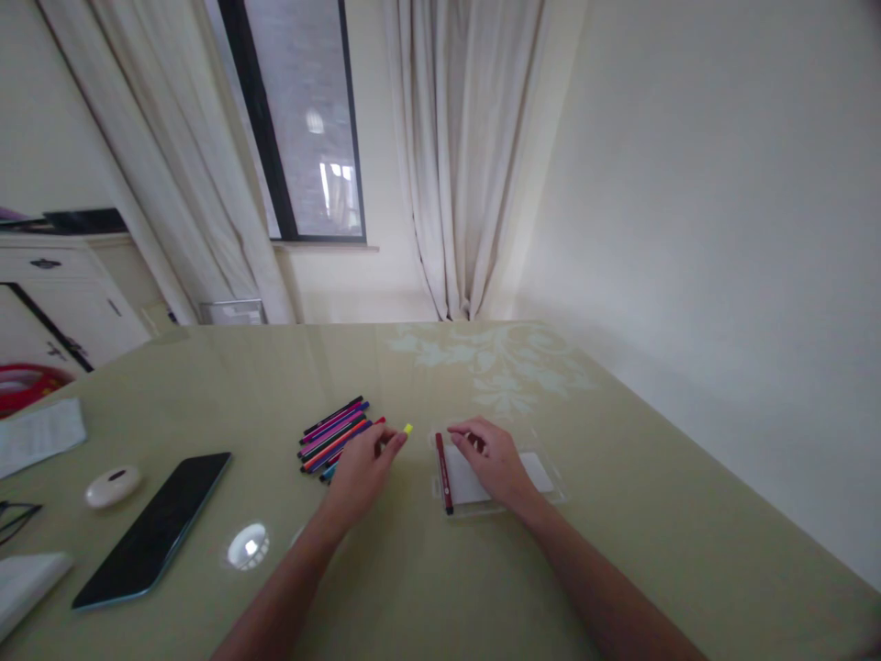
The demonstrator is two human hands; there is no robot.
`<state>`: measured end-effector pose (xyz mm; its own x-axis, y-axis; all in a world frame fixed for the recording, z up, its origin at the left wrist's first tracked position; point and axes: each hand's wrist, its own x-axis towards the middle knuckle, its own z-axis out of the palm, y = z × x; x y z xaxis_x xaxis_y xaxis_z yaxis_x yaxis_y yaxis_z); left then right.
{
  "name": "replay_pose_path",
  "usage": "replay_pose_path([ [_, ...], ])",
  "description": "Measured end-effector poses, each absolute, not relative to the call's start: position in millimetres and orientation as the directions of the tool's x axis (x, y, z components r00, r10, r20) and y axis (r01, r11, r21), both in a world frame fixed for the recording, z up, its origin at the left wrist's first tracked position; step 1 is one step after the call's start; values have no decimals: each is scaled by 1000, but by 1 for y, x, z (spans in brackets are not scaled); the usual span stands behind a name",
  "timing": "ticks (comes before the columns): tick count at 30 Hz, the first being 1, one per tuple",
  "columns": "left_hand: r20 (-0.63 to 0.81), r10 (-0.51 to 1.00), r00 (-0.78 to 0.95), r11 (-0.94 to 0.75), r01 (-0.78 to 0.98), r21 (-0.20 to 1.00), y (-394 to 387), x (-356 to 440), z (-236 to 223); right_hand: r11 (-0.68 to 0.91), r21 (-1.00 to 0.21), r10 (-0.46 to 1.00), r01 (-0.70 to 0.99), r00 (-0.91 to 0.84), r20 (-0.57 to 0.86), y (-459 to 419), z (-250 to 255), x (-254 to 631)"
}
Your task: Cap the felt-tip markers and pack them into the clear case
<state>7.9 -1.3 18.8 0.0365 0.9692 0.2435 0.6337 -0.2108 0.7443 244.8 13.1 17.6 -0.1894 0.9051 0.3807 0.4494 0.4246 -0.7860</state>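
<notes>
My left hand (364, 462) is closed, with the yellow end of a marker (408, 429) sticking out past its fingertips. Most of that marker is hidden by the hand. Just left of it, a row of colourful markers (334, 436) lies side by side on the table, partly covered by my fingers. My right hand (490, 454) hovers over a clear plastic case (561, 491) with a white sheet (537, 470) in it. Its fingers are bent and a little apart, with nothing visible between them. A dark red marker (444, 473) lies along the case's left side, beside my right fingertips.
On the glossy table (399, 588), a black tablet-like device (158, 528) lies at left, near a white rounded object (114, 487). Papers (41, 436), a cable (17, 519) and a white box-like object (27, 583) sit at the far left. A wall (722, 275) borders the right edge.
</notes>
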Motion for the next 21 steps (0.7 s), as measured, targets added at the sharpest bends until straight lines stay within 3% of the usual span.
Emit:
replay_pose_path([
  [3, 141, 989, 48, -149, 330, 932, -7, 25, 25, 336, -896, 936, 292, -205, 285, 7, 22, 237],
  [6, 68, 993, 97, -85, 181, 980, -17, 43, 28, 233, -966, 944, 111, -263, 198, 1, 26, 228],
  [11, 30, 986, 162, -47, 103, 994, -24, 54, 27, 157, -988, 938, -10, -312, 153, -3, 30, 223],
  [21, -3, 936, 353, -20, 61, 998, -26, 50, 30, 45, -974, 993, -224, -99, 68, 8, 26, 230],
])
